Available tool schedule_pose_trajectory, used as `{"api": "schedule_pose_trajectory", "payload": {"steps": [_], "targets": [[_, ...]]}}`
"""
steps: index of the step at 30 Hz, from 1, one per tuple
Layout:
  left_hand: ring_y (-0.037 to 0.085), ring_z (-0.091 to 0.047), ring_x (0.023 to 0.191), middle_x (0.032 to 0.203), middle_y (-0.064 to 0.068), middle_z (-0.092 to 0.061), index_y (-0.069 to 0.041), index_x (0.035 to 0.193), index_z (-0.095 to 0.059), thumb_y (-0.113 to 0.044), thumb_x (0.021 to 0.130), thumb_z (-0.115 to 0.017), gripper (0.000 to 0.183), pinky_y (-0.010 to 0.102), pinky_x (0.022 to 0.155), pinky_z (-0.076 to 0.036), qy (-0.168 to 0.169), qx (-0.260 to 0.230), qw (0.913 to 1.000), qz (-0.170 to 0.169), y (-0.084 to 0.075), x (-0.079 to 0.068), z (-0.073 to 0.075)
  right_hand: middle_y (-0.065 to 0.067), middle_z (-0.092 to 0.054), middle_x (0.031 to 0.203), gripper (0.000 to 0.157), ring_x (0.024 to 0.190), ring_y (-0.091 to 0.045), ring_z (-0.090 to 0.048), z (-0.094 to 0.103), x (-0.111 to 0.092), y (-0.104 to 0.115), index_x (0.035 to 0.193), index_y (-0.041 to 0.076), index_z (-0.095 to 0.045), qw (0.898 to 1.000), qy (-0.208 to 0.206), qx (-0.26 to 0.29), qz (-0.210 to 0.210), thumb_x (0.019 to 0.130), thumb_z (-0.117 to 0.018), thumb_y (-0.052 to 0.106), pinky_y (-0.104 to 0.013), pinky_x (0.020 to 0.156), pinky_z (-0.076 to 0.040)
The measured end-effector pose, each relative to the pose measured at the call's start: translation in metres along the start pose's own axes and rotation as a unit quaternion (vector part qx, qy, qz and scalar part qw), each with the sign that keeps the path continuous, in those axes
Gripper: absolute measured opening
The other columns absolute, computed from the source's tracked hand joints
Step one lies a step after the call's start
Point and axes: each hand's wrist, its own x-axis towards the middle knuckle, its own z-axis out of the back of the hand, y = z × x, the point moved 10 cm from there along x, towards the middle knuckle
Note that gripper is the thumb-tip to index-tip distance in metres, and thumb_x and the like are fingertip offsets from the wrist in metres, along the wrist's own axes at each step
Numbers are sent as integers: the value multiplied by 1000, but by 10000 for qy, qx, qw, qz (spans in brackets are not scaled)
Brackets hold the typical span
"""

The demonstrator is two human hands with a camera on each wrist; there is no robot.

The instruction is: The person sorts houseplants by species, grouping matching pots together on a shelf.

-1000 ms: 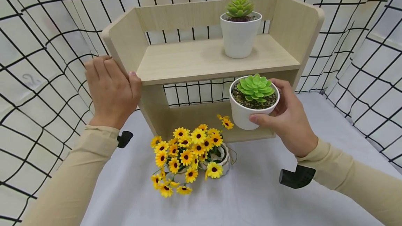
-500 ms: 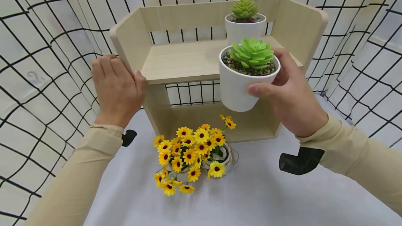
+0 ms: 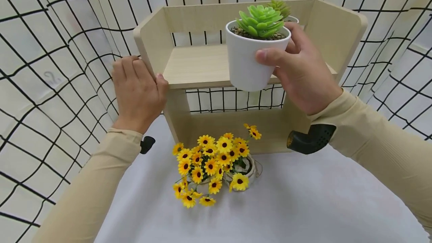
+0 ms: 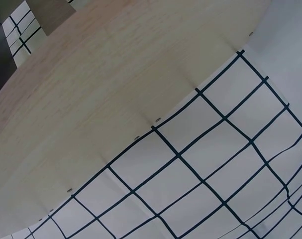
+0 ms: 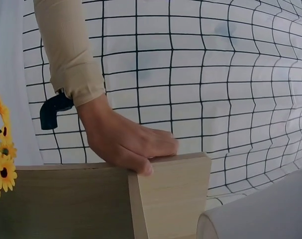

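Observation:
My right hand (image 3: pixel 305 70) holds a white potted succulent (image 3: pixel 248 63), thumb on the pot's front and fingers behind its right side. The pot is upright in front of the upper board of a light wooden shelf (image 3: pixel 199 61), its base overlapping the board's front edge. At the shelf's left side panel, my left hand (image 3: pixel 138 93) grips the front edge, thumb on the front and fingers on the outer face. The right wrist view shows this left hand (image 5: pixel 128 142) on the panel too, with part of the white pot (image 5: pixel 262 211) at lower right.
A second potted succulent (image 3: pixel 280 8) on the upper board is mostly hidden behind the held one. Yellow artificial flowers (image 3: pixel 210 166) in whitish pots stand on the white cloth (image 3: pixel 287 198) before the shelf. Black wire mesh (image 3: pixel 77 55) surrounds the back and sides.
My right hand has raised the potted succulent from before the lower compartment to the upper board's level, slightly leftward. The left hand keeps its place on the shelf; the head view has shifted slightly.

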Motion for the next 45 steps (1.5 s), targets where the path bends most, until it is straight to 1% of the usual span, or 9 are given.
{"api": "schedule_pose_trajectory", "payload": {"steps": [3,7,15,21,27,31,35,38,45], "targets": [[46,-35,103,113,32,-44,10,107,-43,-29,100,-29,42,54,93,-28,62,16,10000,17,-1,0,-1,-9,-51,152,59,140,-28,-46,-2,11,-3,143,20,-41,9999,-94,-44,-32,91,-65,7,-54,122,-32],[45,-35,104,113,31,-43,10,109,-42,-30,101,-28,43,54,94,-28,131,120,9998,8,-1,0,-2,-9,-51,149,59,139,-27,-46,-6,27,-11,143,21,-42,9997,-208,-73,-112,91,-67,7,-53,124,-32],[44,-36,104,112,31,-44,9,109,-43,-30,101,-28,43,53,94,-28,98,190,9998,0,1,-1,0,-12,-57,142,57,135,-28,-54,-20,54,-26,138,17,-47,9991,-350,-44,-237,89,-72,6,-47,120,-40],[44,-37,103,111,31,-46,10,107,-44,-29,101,-29,42,53,93,-29,31,186,9998,-17,-1,-1,2,-11,-59,142,61,132,-28,-58,-24,71,-36,138,19,-49,9971,-574,-221,-439,85,-77,10,-45,116,-43],[44,-38,103,110,30,-46,10,107,-44,-29,101,-29,42,52,93,-30,12,234,9997,-37,-1,0,3,-8,-59,143,63,132,-26,-57,-28,85,-46,137,21,-49,9924,-725,-694,-713,84,-82,18,-43,116,-43],[43,-38,103,110,30,-46,9,108,-44,-29,101,-29,42,52,92,-30,35,254,9997,-52,-1,0,2,-5,-56,140,67,131,-21,-54,-27,95,-55,138,25,-48,9860,-894,-1036,-951,81,-85,24,-41,114,-41],[43,-37,102,109,30,-46,9,107,-44,-29,101,-30,41,52,92,-30,31,273,9996,-89,-2,-1,2,-2,-55,136,69,129,-18,-53,-25,103,-63,136,26,-49,9805,-1079,-1178,-1141,79,-88,26,-39,113,-41],[43,-37,101,107,30,-46,9,106,-44,-28,101,-30,40,52,92,-29,3,307,9995,-115,-3,-1,2,0,-55,139,71,130,-16,-52,-26,107,-67,138,27,-48,9785,-1124,-1216,-1232,79,-88,27,-37,113,-41],[43,-37,101,107,30,-47,9,105,-45,-27,100,-31,39,52,92,-29,-85,326,9993,-143,-2,-1,4,1,-57,137,77,128,-16,-55,-25,115,-69,141,26,-46,9743,-1266,-1324,-1309,77,-89,29,-34,110,-44]]}}
